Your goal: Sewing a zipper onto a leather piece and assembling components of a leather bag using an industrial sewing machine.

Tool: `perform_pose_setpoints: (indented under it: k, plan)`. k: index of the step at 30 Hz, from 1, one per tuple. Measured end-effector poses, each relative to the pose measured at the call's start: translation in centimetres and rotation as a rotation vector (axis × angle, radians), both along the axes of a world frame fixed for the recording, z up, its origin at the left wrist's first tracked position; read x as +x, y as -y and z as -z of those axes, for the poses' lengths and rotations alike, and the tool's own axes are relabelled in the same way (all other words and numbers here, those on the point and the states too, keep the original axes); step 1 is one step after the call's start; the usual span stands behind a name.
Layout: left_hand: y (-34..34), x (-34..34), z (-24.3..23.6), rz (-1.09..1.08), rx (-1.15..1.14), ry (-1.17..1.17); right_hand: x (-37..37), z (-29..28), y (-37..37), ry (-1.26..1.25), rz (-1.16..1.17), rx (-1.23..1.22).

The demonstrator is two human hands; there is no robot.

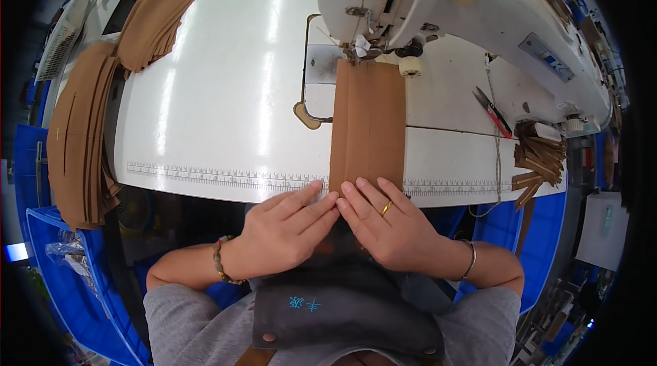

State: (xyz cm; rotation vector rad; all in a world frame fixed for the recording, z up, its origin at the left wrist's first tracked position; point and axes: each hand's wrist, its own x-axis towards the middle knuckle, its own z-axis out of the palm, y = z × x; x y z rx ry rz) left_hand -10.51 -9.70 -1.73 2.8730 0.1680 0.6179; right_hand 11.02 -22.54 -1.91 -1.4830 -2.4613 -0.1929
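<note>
A long brown fabric panel (369,126) lies on the white sewing table, with a lengthwise fold or seam line left of its middle. Its far end is under the needle area of the sewing machine (359,47). My left hand (291,225) rests at the panel's near left corner, fingers stretched out and close together. On the panel's near end lie the extended, slightly spread fingers of my right hand (383,222). The two hands' fingertips nearly meet at the table's front edge. Both thumbs are hidden, so I cannot tell whether they touch the panel from below.
Brown fabric pieces are stacked at the left (75,133) and far left (157,20). Red-and-black thread snips (494,112) lie to the right, beside a hanging cord (498,154) and a bundle of brown strips (537,160). A printed ruler (226,175) follows the front edge. Blue bins (75,284) stand below.
</note>
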Motion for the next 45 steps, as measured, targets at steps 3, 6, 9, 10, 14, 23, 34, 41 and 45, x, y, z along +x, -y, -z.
perform_pose_setpoints:
  k: [3,6,9,10,14,23,34,41,45]
  plan:
    - [-2.5,1.6,-0.9,-0.075,-0.136,-0.012,-0.2,0.2,0.1,0.077,-0.021,0.057]
    - [-5.9,4.4,-1.2,-0.107,-0.043,-0.027,-0.4,0.4,0.1,0.102,-0.026,0.073]
    - [-8.6,7.2,-0.8,-0.123,0.062,-0.031,-0.5,0.1,0.0,0.107,-0.026,0.077]
    - [-8.9,7.7,-0.7,-0.120,0.107,-0.046,-0.3,-0.2,-0.2,0.102,-0.023,0.080]
    - [-9.5,8.1,-0.2,-0.084,0.121,-0.204,1.4,-3.0,-1.0,0.089,-0.084,-0.081]
    - [-9.5,7.6,0.3,-0.094,0.072,-0.158,6.0,-5.0,-9.8,0.109,-0.065,0.398]
    - [-9.3,7.6,1.0,-0.094,0.105,-0.136,7.7,2.0,-11.4,-0.094,-0.009,0.296]
    - [-9.3,7.5,0.4,-0.120,-0.089,-0.120,7.3,2.1,-11.6,-0.075,0.053,0.242]
    - [-9.5,7.8,0.6,-0.100,0.057,-0.165,7.3,2.1,-11.6,-0.090,0.038,0.238]
